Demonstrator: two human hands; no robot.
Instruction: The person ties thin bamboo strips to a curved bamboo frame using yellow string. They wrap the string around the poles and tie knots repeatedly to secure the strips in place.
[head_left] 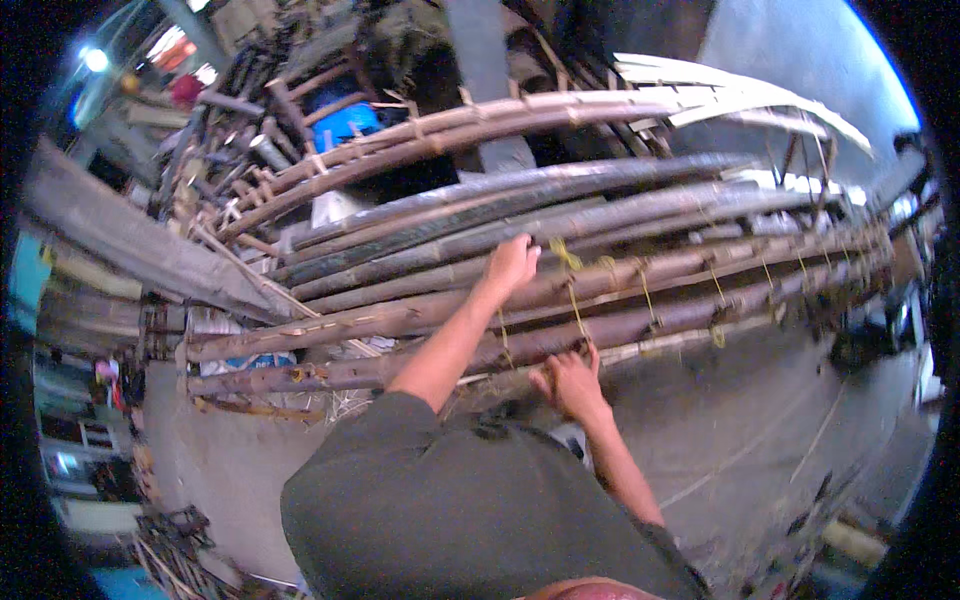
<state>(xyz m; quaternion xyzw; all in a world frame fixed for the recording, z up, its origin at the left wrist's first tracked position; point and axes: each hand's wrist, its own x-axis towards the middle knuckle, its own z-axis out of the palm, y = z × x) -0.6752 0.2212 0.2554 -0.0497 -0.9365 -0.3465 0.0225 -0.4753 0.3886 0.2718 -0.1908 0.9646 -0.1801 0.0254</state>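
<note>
Two long brown poles, a top pole and a bottom pole, run from 9 o'clock to 3 o'clock, with thin yellow strings across them. The left hand, just off the middle toward 1 o'clock, is mostly curled up by the top pole. The right hand, toward 4 o'clock, is half open, fingertips at the bottom pole. I can't tell if either hand pinches string.

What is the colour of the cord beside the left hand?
Yellow; the cord shows best in the head view.
</note>
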